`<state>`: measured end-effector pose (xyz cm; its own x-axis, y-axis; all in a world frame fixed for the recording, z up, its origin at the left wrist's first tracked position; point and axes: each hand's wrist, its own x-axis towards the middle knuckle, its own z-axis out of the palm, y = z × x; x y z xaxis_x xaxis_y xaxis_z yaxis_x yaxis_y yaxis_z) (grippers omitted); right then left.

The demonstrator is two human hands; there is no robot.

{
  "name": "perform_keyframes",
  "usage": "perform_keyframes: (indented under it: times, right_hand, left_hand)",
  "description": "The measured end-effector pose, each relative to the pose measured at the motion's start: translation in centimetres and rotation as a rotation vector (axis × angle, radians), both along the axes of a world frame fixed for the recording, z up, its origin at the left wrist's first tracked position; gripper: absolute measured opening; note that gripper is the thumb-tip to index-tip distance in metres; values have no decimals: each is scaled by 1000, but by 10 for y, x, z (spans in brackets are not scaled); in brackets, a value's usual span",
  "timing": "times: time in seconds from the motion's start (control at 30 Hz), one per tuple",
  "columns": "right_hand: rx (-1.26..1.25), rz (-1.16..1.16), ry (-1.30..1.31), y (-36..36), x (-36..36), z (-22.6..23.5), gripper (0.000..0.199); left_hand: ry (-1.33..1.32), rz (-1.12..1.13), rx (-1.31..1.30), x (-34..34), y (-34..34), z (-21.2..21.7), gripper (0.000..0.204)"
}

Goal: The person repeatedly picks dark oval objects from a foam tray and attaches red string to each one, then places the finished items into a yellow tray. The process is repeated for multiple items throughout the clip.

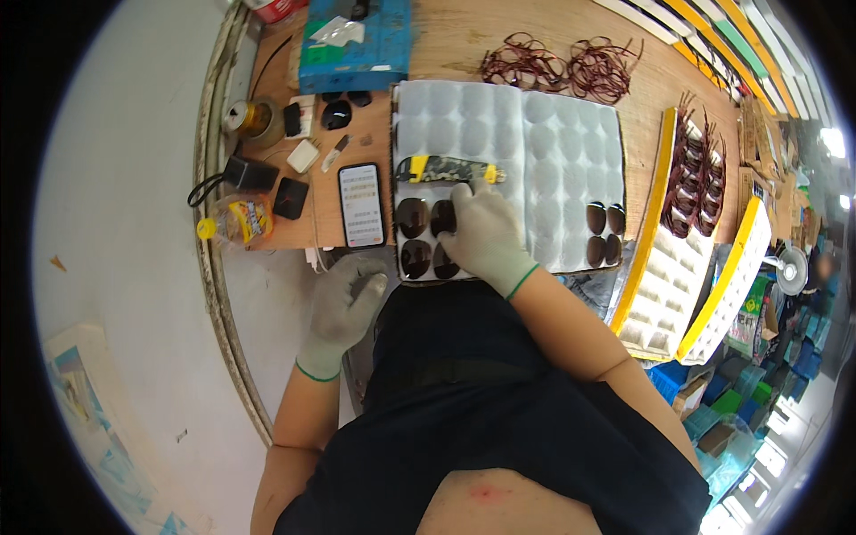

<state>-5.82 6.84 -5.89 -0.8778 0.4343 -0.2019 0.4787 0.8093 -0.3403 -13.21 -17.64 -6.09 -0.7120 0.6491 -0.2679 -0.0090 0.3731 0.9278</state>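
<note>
A white padded sheet with rows of round pockets [563,183] lies in front of me in a shallow box. Dark sunglass lenses [415,218] sit in its lower left pockets, with more dark lenses [604,234] at its lower right. My right hand [489,234], in a pale glove, reaches over the sheet with thumb and fingers apart. Its thumb is by the left lenses; its fingertips are just below a camouflage-patterned tool with yellow ends [450,169]. My left hand [346,305], also gloved, hangs at the table's front edge below a phone, loosely curled, nothing visible in it.
Left on the table are the lit phone [360,205], a yellow-capped bottle [239,223], a black box [250,174] and a blue box [355,45]. Reddish-brown cords [562,69] lie behind the sheet. Yellow-edged trays [669,276] stand to the right, some holding corded glasses.
</note>
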Motion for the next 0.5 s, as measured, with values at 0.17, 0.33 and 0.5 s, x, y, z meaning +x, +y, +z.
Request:
perform_keyframes:
  times: [0.17,0.33,0.5]
  right_hand:
    - [-653,69,214,44,43,13,28]
    - [-728,-51,333,117,119,42,19]
    - [-816,-176,366,189,181,52,14]
  left_hand:
    - [102,16,123,-16,69,18,18]
    - [730,-78,11,-55,216,45,24]
    - [761,-133,-783,-133,404,-4,35]
